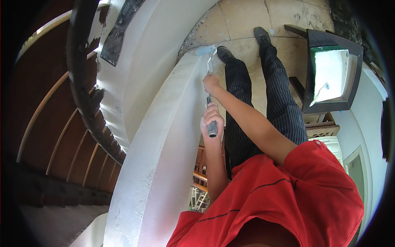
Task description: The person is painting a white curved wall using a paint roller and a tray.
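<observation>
A paint roller with a pale blue, paint-wet cover [205, 50] lies at the far end of a white-painted pillar or wall edge [172, 114], near the tiled floor. My left hand [213, 119] is wrapped around its grey handle [212, 131], whose hollow end points towards me. Farther along, my right hand [211, 83] grips the roller where the handle meets the bent wire frame [210, 63]. White paint coats the frame and spots my left fingers. I cannot tell whether the cover touches the painted surface.
To the right, a dark wooden stool [327, 106] bears a green-rimmed tray [328, 48] of white paint, with a paint-covered tool [321, 92] in it. A dark curved rail [77, 77] runs along the left. My shoes [226, 55] stand on the tiled floor [247, 18].
</observation>
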